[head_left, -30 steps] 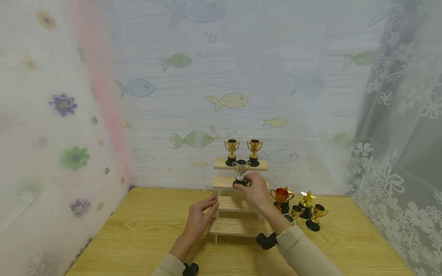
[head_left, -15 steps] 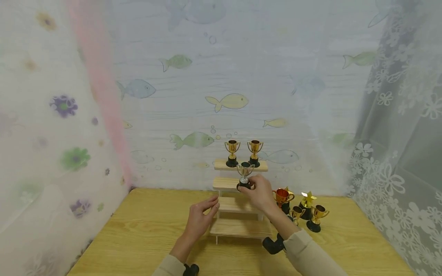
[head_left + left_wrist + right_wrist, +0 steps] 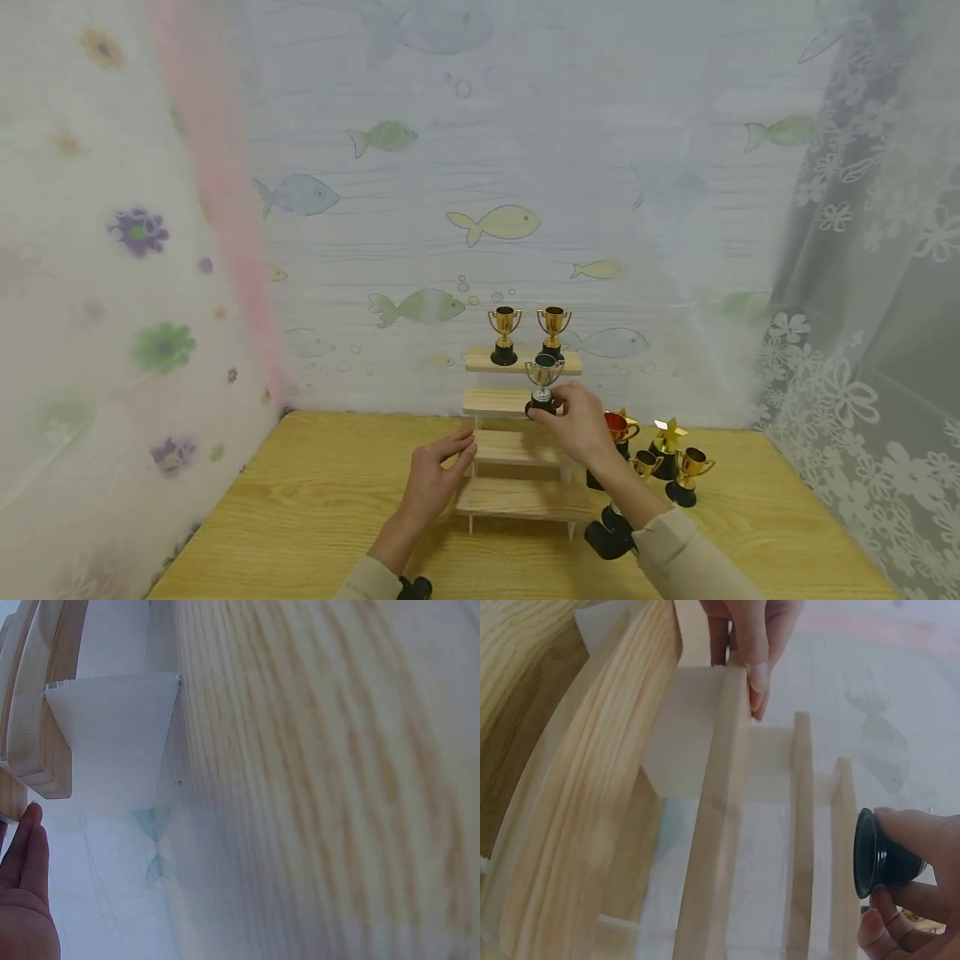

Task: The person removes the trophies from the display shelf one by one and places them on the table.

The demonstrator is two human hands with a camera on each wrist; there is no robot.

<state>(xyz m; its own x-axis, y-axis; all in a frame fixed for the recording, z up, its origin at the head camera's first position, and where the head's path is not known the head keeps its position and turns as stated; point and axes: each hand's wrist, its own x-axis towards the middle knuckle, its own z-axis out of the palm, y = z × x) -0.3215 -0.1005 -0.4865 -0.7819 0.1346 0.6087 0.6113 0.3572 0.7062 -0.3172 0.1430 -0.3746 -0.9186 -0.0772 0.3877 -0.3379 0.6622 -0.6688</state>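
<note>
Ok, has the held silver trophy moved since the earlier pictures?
Yes: in the head view, the silver trophy has shifted right relative to the wooden stand, toward its right end.

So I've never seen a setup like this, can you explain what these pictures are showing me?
Sure. There's no robot here, just a person's two bare hands. The big picture comes from a camera worn on the head, looking forward and down. The other two come from cameras on the left and right wrists, so they look close and tilted.

In the head view, a stepped wooden stand sits on a table. Two gold trophies stand on its top step. The right hand pinches a silver trophy by its black base. The left hand has its fingertips at the stand's edge.

More trophies stand to the right, including a star-topped one and one with a red cup, partly hidden by the arm.
</note>
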